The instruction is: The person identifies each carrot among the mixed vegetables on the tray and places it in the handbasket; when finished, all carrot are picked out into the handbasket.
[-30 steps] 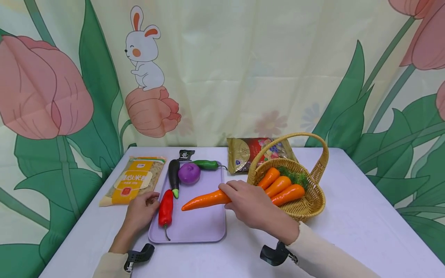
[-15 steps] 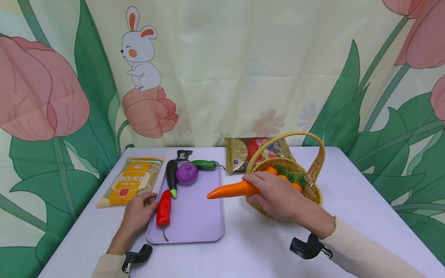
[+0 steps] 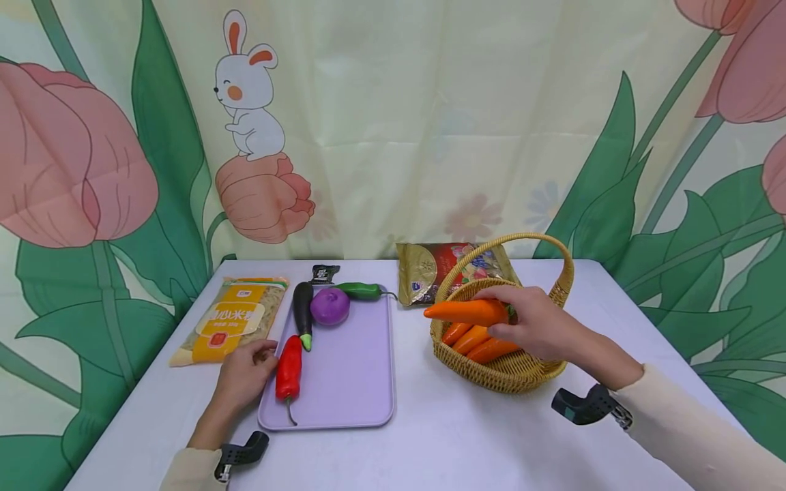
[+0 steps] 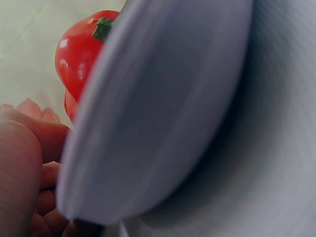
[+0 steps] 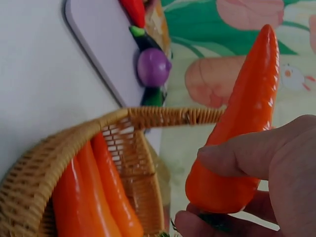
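Observation:
My right hand [image 3: 528,317] holds an orange carrot [image 3: 468,312] by its thick end, above the wicker basket [image 3: 510,382]. In the right wrist view the thumb lies across this carrot [image 5: 242,108], its tip pointing away from the hand. Several more carrots [image 3: 475,341] lie in the basket. Loosely bent, the fingers of my left hand [image 3: 245,372] rest at the left rim of the lilac tray [image 3: 350,409], beside a red chili pepper [image 3: 288,368]. The tray's wall hides part of those fingers in the left wrist view. An eggplant [image 3: 303,310], a purple onion [image 3: 330,306] and a green chili pepper [image 3: 362,291] lie along the tray's back.
A yellow food packet [image 3: 233,320] lies left of the tray. Behind the tray is a small black packet [image 3: 324,274]. A gold and red bag [image 3: 436,273] lies behind the basket, whose tall handle [image 3: 510,239] arches over it. A printed curtain [image 3: 393,136] hangs behind the table.
My right hand has carried the carrot rightward, from over the tray to above the basket. The left hand keeps its place at the tray's rim.

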Demonstrator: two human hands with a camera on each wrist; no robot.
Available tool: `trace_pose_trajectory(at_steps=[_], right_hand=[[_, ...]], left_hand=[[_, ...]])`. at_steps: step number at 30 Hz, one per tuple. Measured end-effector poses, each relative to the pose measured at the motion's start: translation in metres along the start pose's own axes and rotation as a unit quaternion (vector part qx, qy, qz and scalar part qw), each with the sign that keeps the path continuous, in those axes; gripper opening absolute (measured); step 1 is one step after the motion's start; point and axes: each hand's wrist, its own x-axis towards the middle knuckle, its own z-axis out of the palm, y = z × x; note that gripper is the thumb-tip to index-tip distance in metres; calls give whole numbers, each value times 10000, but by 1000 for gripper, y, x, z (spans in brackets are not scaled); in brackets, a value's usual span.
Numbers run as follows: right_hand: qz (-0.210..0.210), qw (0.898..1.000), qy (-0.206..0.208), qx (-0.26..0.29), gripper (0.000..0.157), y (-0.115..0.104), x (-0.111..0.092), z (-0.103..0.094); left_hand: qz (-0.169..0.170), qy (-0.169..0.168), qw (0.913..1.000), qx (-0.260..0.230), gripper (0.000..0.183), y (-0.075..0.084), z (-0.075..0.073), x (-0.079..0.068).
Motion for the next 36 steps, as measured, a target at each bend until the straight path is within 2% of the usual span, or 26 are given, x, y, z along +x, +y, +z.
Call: trace_pose_trajectory(at_steps=[4, 14, 27, 36], right_hand=[[292, 9995, -95, 73, 49, 14, -1, -7], [464, 9987, -187, 14, 46, 46, -8, -12], [340, 9986, -368, -152, 43, 72, -13, 0], [281, 9970, -507, -513, 40, 81, -19, 8]], left_hand=[[-5, -5, 10000, -20, 39, 0, 0, 1], [2, 2, 10000, -33, 39, -2, 0, 0], [-5, -16, 10000, -8, 38, -1, -1, -1], [55, 14, 10000, 18, 39, -2, 1, 1]])
